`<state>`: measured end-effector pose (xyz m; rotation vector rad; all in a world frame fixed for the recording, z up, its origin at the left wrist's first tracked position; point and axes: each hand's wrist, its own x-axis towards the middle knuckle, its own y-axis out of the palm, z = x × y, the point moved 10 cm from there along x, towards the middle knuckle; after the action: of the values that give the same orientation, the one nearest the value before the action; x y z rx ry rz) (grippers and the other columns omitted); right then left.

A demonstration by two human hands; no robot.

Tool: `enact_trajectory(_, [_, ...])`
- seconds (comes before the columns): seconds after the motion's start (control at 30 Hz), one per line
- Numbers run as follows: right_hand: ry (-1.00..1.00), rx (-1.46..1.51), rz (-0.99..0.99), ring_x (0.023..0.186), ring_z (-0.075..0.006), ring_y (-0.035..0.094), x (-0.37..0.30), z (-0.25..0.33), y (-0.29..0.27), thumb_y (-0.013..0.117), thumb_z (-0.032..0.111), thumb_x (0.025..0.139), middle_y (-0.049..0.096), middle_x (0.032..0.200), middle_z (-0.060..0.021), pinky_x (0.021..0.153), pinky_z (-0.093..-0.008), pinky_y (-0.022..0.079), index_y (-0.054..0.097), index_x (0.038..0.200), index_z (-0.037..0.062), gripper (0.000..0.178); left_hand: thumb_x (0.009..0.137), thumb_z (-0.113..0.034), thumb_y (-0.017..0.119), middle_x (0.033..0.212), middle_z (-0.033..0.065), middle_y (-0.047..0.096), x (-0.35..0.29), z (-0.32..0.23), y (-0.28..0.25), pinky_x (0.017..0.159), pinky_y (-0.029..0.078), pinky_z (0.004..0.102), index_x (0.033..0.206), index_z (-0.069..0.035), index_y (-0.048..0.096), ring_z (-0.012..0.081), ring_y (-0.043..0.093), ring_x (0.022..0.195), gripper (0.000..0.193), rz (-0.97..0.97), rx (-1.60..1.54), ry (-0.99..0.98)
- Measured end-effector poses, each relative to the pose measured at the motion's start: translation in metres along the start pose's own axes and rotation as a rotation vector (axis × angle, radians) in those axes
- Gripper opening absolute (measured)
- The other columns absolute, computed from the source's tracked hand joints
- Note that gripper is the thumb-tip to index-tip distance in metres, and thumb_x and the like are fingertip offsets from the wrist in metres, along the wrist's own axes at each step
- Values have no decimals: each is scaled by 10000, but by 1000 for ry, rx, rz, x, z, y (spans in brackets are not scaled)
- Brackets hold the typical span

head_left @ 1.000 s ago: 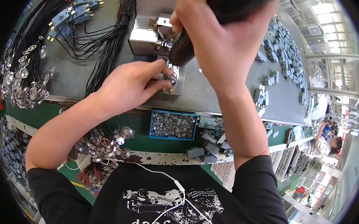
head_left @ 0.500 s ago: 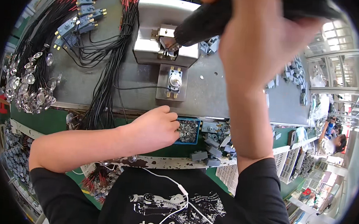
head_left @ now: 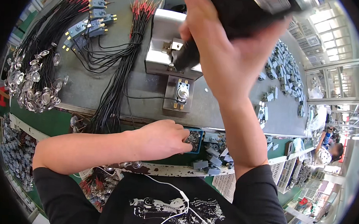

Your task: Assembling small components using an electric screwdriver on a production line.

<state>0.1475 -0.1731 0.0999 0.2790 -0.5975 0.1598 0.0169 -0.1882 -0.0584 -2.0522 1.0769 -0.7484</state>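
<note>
Left fingers (head_left: 181, 134) curl low; right hand (head_left: 227, 56) grips higher.

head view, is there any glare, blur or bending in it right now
Head view: glare on the shiny silver metal block; head view: bright white windows washed out at upper right; head view: the grey metal bench bends along its front edge; head view: the right hand and its black handheld tool look slightly soft.

Black handheld tool (head_left: 239, 18) cut off at top; bare left hand (head_left: 166, 140) hides much of blue rectangular plastic tray (head_left: 202, 142); grey metal bits (head_left: 194, 138) too tiny to identify.
</note>
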Motion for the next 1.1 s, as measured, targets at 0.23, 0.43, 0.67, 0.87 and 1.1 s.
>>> enact_trajectory(0.23, [53,-50,-99,833,-191,693,-18,9,-44,726,-103,864,654,991,-134,691,-306,591,324,1381,2,663,840,-54,636,942,114,644,-6,14,-89,819,531,420,919,-50,646,314,655,885,79,-383,115,-134])
enact_trajectory(0.43, [32,-109,-65,820,-196,697,-27,21,-71,723,-64,888,666,1006,-146,682,-308,588,390,1331,-19,555,864,-130,745,921,58,633,-10,42,-91,833,489,418,904,-81,657,275,630,926,108,-448,294,-272])
enact_trajectory(0.67, [6,-147,3,804,-201,701,-42,25,-70,719,-19,917,680,1023,-159,672,-310,584,468,1272,-43,436,868,-190,763,924,65,628,-8,54,-84,853,488,416,938,-78,622,284,629,921,193,-450,298,-330])
enact_trajectory(0.87, [-26,-175,83,790,-206,705,-34,21,-70,715,19,941,692,1038,-171,664,-312,581,535,1222,-64,345,870,-205,770,939,83,630,-9,53,-86,860,492,434,1043,-75,559,302,637,945,302,-472,290,-362])
enact_trajectory(1.1, [-60,-195,195,775,-211,709,-32,14,-57,711,64,969,706,1055,-185,654,-315,577,612,1164,-88,267,881,-205,763,960,89,633,-13,61,-84,865,499,432,1108,-62,567,308,638,957,332,-468,236,-387])
